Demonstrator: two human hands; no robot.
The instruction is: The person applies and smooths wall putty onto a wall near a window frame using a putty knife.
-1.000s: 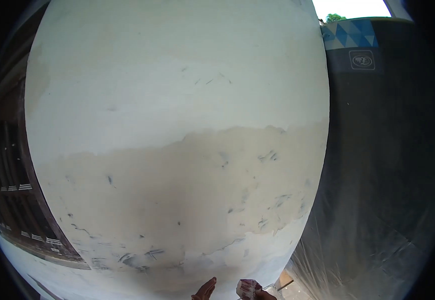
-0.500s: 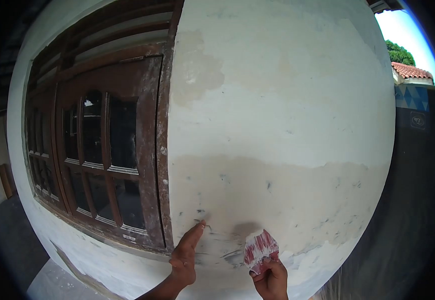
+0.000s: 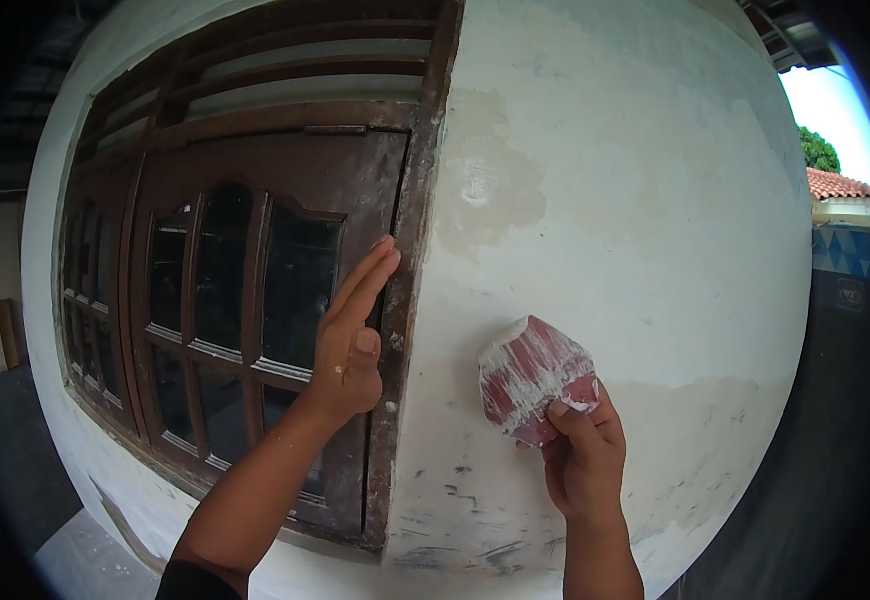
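Note:
My right hand grips a flat red putty spreader, thumb on its near face and fingers behind. White filler is smeared in streaks across the spreader. It is held up in front of the painted wall, right of the window. My left hand is raised with its fingers stretched out and holds nothing. In this view its fingertips overlap the edge of the brown wooden window frame.
The brown window with dark glass panes fills the left side. Dark scuffs and beige patches mark the wall. Beyond its right edge are a dark surface and a tiled roof.
Both hands have risen from the scuffed lower wall, the left now over the window frame. The spreader has come up with my right hand. The view has shifted too.

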